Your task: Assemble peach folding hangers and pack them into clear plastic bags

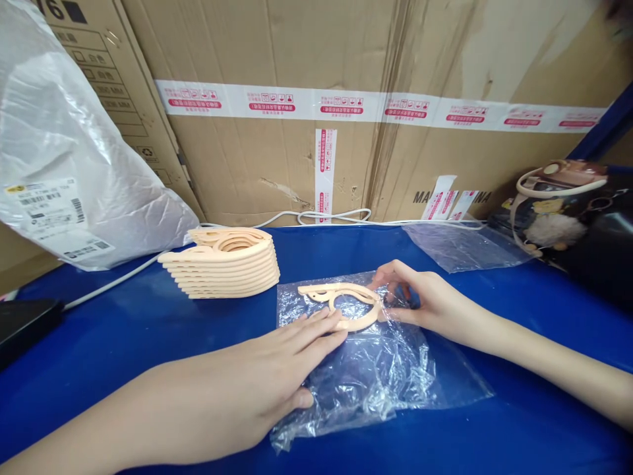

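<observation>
A beige plastic folding hanger (364, 321), folded up, lies on a crumpled clear plastic bag (366, 382) in the middle of the blue table. Whether the hanger is inside the film or on top of it, I cannot tell. My left hand (262, 379) lies stretched out over the bag, its fingertips touching the hanger's near edge. At the hanger's right end, my right hand (415, 293) pinches it between thumb and fingers, with film around them. Further left stands a neat stack of matching hangers (222, 274).
Large cardboard boxes (267, 165) wall off the back, and a white cable (336, 214) runs along their foot. To the left are a white parcel bag (93, 152) and a black object (24, 326). Another clear bag (465, 245) and a handled bag (556, 204) sit at right.
</observation>
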### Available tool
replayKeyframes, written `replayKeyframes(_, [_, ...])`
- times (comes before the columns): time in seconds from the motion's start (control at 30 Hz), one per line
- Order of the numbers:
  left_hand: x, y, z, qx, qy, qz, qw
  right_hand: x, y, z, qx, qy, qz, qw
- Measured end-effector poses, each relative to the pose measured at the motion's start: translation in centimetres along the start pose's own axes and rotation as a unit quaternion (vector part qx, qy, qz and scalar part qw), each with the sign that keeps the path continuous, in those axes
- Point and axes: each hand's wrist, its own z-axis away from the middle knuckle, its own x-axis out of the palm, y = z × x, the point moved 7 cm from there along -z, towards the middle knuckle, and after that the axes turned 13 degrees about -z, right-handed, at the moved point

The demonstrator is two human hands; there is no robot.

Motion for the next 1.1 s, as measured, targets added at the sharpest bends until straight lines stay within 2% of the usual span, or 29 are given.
replayKeyframes(0.2, [0.0, 0.3, -0.1, 0.035, 0.006, 0.008, 0.999, 0.4, 0.2, -0.5, 0.010, 0.010, 0.012, 1.000])
replayKeyframes(0.47, [-0.2, 0.3, -0.2, 0.023, -0.009, 0.015, 1.000, 0.6, -0.3, -0.3, -0.015, -0.021, -0.001, 1.000])
replayKeyframes(0.77, [-0.8, 0.2, -0.3, -0.009, -0.039, 0.021, 0.999, -0.4, -0.1, 0.3, -0.003, -0.043, 0.011, 0.999])
replayKeyframes(0.93, [-1.0, -0.6, -0.8, -0.024, 0.014, 0.025, 0.999, -1.7, 0.8, 0.4, -0.007, -0.007, 0.069, 0.998])
replayKeyframes(1.1, [-1.0, -1.1, -0.9, -0.022, 0.044, 0.011, 0.999, -1.8, 0.8, 0.3, -0.036, -0.008, 0.106, 0.994])
